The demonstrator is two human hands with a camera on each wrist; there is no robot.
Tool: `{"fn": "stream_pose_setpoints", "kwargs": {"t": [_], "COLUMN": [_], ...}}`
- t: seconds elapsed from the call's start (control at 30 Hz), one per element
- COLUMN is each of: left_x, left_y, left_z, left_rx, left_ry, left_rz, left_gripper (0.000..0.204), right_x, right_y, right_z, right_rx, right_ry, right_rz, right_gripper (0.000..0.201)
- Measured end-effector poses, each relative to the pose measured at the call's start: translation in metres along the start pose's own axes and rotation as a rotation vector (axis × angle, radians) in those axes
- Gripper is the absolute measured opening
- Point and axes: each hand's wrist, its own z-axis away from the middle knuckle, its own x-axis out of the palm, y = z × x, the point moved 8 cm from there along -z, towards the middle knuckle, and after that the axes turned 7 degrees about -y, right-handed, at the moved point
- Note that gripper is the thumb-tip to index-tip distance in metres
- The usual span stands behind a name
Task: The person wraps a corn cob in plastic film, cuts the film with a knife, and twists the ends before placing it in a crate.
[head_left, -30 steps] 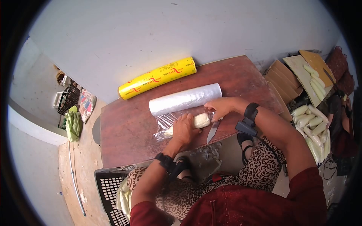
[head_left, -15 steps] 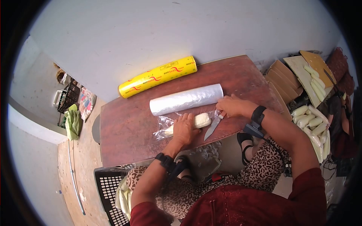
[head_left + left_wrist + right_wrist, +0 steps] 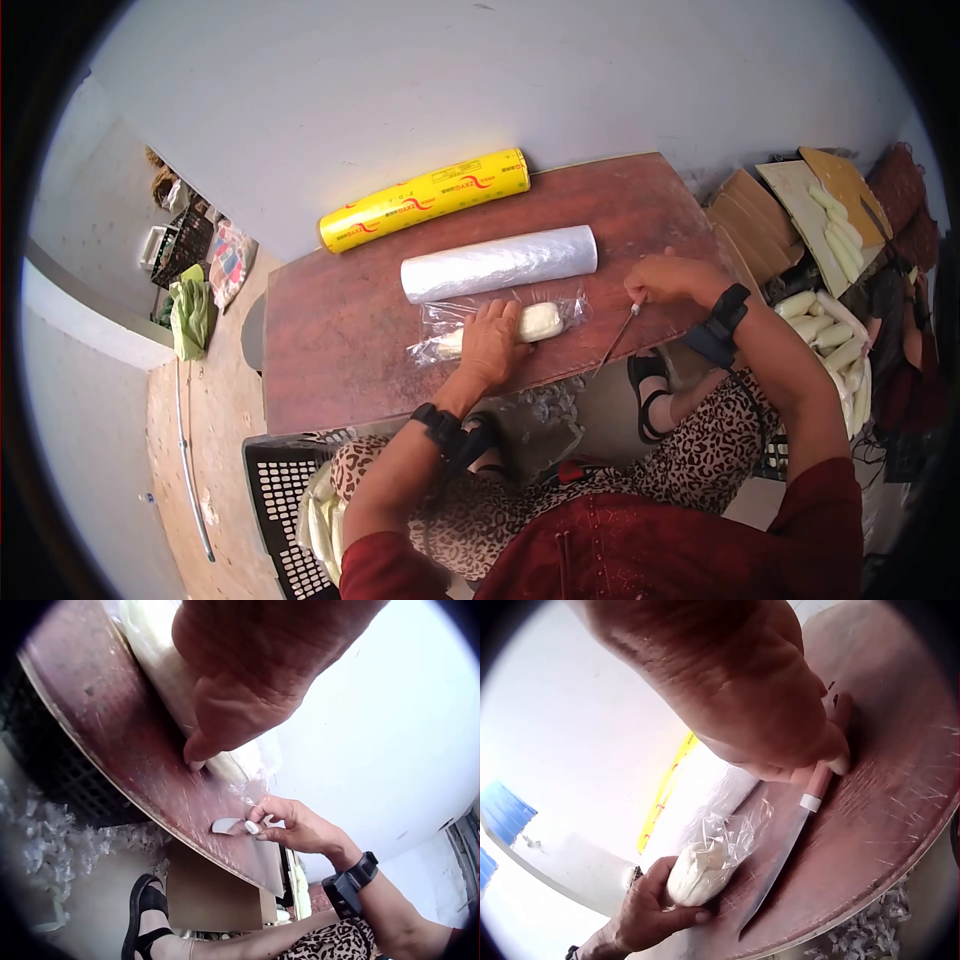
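My left hand grips a pale, elongated vegetable on the table, fingers over its far side and thumb along the near side. Clear plastic film is wrapped about the vegetable and sticks out crumpled past its end. To the right, my right hand holds a knife by its reddish handle. The blade slants toward the table's front edge, apart from the vegetable. Just behind the vegetable lies a roll of cling film.
A yellow printed roll lies along the wall at the back of the reddish table. Pale vegetables are piled at the right, near cardboard. A black crate stands at the front left; plastic scraps litter the floor.
My right hand has moved right, away from the film's end, and has taken the knife along, its blade now turned edge-on. My left hand has stayed on the vegetable.
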Motion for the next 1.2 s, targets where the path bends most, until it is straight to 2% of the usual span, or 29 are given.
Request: {"fn": "stream_pose_setpoints", "kwargs": {"t": [0.07,0.17,0.27,0.37,0.47,0.57,0.6,0.63,0.67,0.7,0.77,0.97,1.07,1.13,1.2], "left_x": [0.0,0.001,0.0,-0.001,-0.003,-0.006,-0.009,-0.007,-0.003,-0.001,-0.001,-0.004,-0.006,-0.009,-0.023], "left_y": [0.002,0.003,0.007,0.008,0.01,0.009,0.009,0.008,0.008,0.009,0.012,0.012,0.009,0.011,0.016], "left_z": [0.003,0.009,0.015,0.018,0.021,0.026,0.029,0.028,0.027,0.027,0.028,0.028,0.03,0.034,0.042], "left_rx": [0.023,0.045,0.054,0.083,0.094,0.079,0.073,0.05,0.028,0.006,0.04,0.049,0.022,0.038,0.085], "left_ry": [0.022,0.062,0.072,0.097,0.127,0.2,0.233,0.188,0.14,0.094,0.103,0.105,0.065,0.043,0.111], "left_rz": [-0.02,-0.03,-0.031,-0.033,-0.041,-0.055,-0.062,-0.067,-0.069,-0.071,-0.083,-0.03,0.025,0.001,-0.001], "left_gripper": [0.06,0.058,0.063,0.065,0.065,0.061,0.059,0.061,0.063,0.065,0.062,0.064,0.065,0.066,0.061], "right_x": [-0.017,-0.03,-0.044,-0.034,-0.036,-0.039,-0.04,-0.042,-0.042,-0.041,-0.035,-0.023,-0.024,-0.028,-0.031], "right_y": [0.001,0.001,-0.027,-0.051,-0.084,-0.104,-0.111,-0.118,-0.12,-0.121,-0.12,-0.129,-0.132,-0.134,-0.137], "right_z": [0.015,0.023,0.028,0.002,-0.014,-0.033,-0.038,-0.041,-0.043,-0.047,-0.063,-0.087,-0.087,-0.085,-0.083], "right_rx": [-0.04,-0.269,-0.341,-0.329,-0.292,-0.381,-0.344,-0.306,-0.265,-0.297,-0.363,-0.317,-0.252,-0.281,-0.298], "right_ry": [0.032,0.104,0.185,0.124,0.152,0.287,0.261,0.237,0.21,0.244,0.312,0.238,0.227,0.261,0.28], "right_rz": [-0.112,-0.345,-0.506,-0.628,-0.5,-0.382,-0.373,-0.362,-0.353,-0.366,-0.39,-0.185,-0.126,-0.151,-0.164], "right_gripper": [0.005,0.013,0.014,0.015,0.015,0.015,0.015,0.014,0.014,0.014,0.012,0.012,0.012,0.012,0.012]}}
